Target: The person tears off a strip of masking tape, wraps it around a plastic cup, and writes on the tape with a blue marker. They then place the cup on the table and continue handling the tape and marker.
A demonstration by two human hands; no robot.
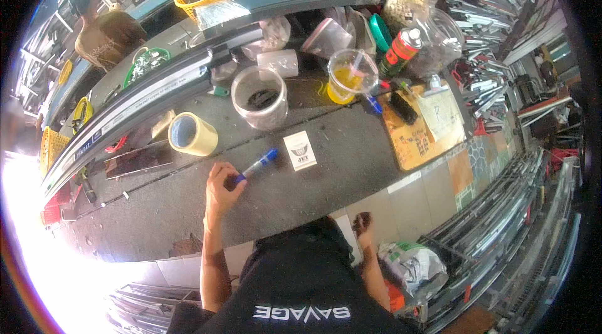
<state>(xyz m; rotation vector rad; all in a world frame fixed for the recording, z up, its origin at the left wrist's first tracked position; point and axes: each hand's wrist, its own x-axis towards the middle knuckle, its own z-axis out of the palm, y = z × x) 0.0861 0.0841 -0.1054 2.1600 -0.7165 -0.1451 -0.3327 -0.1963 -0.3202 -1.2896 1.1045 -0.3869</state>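
Note:
My left hand (pixel 223 185) is closed around one end of a blue-and-white marker pen (pixel 259 163), which slants up and away over the dark workbench (pixel 313 199). The pen's blue far end points toward a small white card (pixel 300 151) with a dark emblem, lying flat just right of it. Beyond my left hand stands a roll of cream tape (pixel 195 136). Off the bench's near edge, my right hand (pixel 363 223) hangs low at my side. Its fingers look curled but are in shadow, so I cannot make out whether anything is in them.
A white tub (pixel 260 99) of dark bits and a cup of yellow liquid (pixel 351 77) stand farther back. A clipboard (pixel 426 127), spray can (pixel 402 52) and jars sit at the right. Long metal profiles (pixel 138 102) cross the left side. Another person (pixel 106 33) is at the far left.

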